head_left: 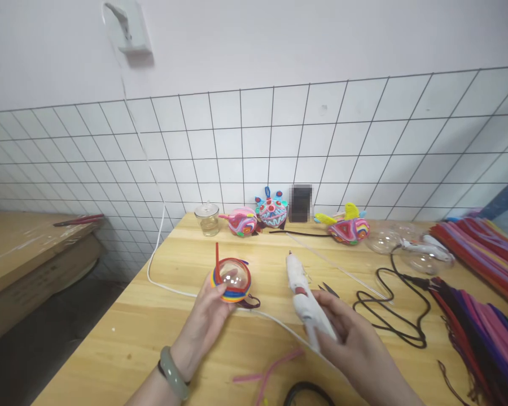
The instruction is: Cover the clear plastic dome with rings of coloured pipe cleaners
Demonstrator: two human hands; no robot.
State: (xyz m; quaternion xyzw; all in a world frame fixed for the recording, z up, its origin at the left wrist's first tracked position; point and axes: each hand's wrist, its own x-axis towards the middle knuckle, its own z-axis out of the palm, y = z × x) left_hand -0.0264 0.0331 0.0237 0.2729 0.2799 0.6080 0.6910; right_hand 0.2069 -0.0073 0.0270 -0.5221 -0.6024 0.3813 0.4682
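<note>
Glue gun (pixel 303 299) in right hand (pixel 355 344)

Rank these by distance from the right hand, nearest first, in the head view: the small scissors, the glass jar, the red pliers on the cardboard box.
From the right hand:
1. Small scissors, on the table just beyond the hand.
2. Glass jar, at the table's far edge, to the left.
3. Red pliers, on the cardboard box far left, off the table.

My one camera sits on my head, looking forward and down across the table (pixel 161 332) toward the tiled wall (pixel 364 146). It is close: my left hand (pixel 205 324) and right hand (pixel 355 344) fill the lower edge.
</note>
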